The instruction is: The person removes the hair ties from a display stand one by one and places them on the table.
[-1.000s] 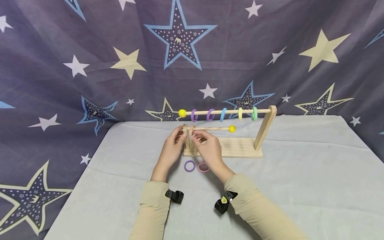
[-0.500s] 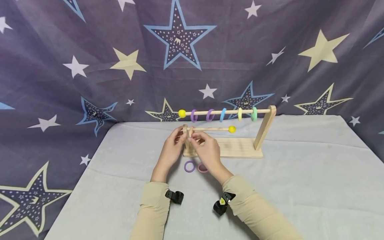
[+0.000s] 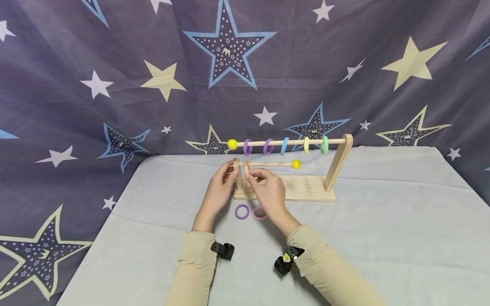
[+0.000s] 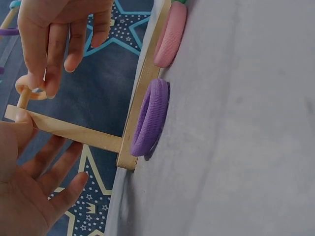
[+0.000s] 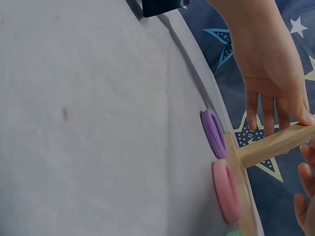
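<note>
A wooden rack (image 3: 302,189) stands on the cloth, carrying two rods with yellow ball ends. My left hand (image 3: 217,191) grips the short left post (image 4: 78,130), thumb on its near face and fingers behind. With thumb and fingertips, my right hand (image 3: 271,191) pinches a peach hair tie (image 4: 22,86) that hangs round the lower rod (image 3: 269,164), close to that post. Part of this tie is hidden by the fingers. In front of the base lie a purple hair tie (image 4: 150,118) and a pink hair tie (image 4: 171,37), the pink one partly covered by my right hand in the head view.
The upper rod (image 3: 294,143) holds several spaced hair ties, among them a blue one (image 3: 284,146) and a green one (image 3: 324,145). A taller post (image 3: 338,163) supports it at the right. Behind the table hangs a star-patterned curtain (image 3: 214,106).
My right hand shifts slightly left with the peach hair tie, then back a little to the right along the lower rod. My left hand stays on the post.
</note>
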The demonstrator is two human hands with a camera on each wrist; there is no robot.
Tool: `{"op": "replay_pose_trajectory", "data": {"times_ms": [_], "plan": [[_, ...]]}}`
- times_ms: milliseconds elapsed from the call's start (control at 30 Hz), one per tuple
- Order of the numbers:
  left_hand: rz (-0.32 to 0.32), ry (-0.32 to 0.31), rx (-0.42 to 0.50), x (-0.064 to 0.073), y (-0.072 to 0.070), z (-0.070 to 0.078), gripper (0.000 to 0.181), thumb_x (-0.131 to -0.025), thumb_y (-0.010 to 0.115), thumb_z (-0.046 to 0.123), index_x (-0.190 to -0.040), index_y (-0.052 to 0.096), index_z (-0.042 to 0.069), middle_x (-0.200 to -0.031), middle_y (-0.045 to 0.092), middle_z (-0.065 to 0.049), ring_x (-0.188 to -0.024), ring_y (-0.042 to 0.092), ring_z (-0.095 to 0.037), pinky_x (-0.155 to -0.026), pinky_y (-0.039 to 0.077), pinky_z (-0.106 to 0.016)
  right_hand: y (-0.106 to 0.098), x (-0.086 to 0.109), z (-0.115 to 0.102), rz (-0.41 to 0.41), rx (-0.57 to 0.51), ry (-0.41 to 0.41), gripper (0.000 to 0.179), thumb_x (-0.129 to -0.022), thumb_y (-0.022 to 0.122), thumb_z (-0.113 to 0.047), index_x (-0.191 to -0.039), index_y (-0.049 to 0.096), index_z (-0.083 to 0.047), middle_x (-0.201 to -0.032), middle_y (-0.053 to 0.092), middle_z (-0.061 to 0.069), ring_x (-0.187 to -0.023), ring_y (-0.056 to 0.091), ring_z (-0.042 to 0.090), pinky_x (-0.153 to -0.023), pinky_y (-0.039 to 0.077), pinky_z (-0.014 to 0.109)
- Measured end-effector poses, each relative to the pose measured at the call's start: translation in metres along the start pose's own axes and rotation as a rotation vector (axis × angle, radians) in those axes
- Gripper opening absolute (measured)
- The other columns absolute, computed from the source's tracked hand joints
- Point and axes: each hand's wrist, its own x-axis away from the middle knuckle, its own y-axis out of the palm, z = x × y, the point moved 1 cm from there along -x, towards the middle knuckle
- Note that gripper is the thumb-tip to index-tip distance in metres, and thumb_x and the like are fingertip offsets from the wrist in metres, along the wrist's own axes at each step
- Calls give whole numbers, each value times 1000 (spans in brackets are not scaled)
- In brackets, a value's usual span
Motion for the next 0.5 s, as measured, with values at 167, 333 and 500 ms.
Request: {"op": "replay_pose_trajectory", "data": {"times_ms": [167,333,500], "plan": [[1,-2,-6,0,0,0,44,-104,52,29,-143,51,10,-128,62,-20,-116,60,-32,-103,45,-43,-5,-1,-1,10,3,-19,13,-86,79,-24,-94,78,-14,-80,73,-2,-72,64,13,-65,49,32],[2,-7,-11,0,0,-1,43,-104,52,28,-143,51,11,-128,62,-19,-117,59,-32,-104,44,-43,-10,-1,0,16,10,-35,13,-86,79,-23,-94,78,-13,-81,74,-1,-72,65,14,-64,49,32],[5,-7,-10,0,0,0,43,-104,51,28,-143,51,10,-129,61,-20,-117,59,-33,-104,44,-43,-15,-2,3,26,21,-43,13,-86,79,-21,-94,78,-10,-82,74,2,-72,66,17,-64,49,32]]}}
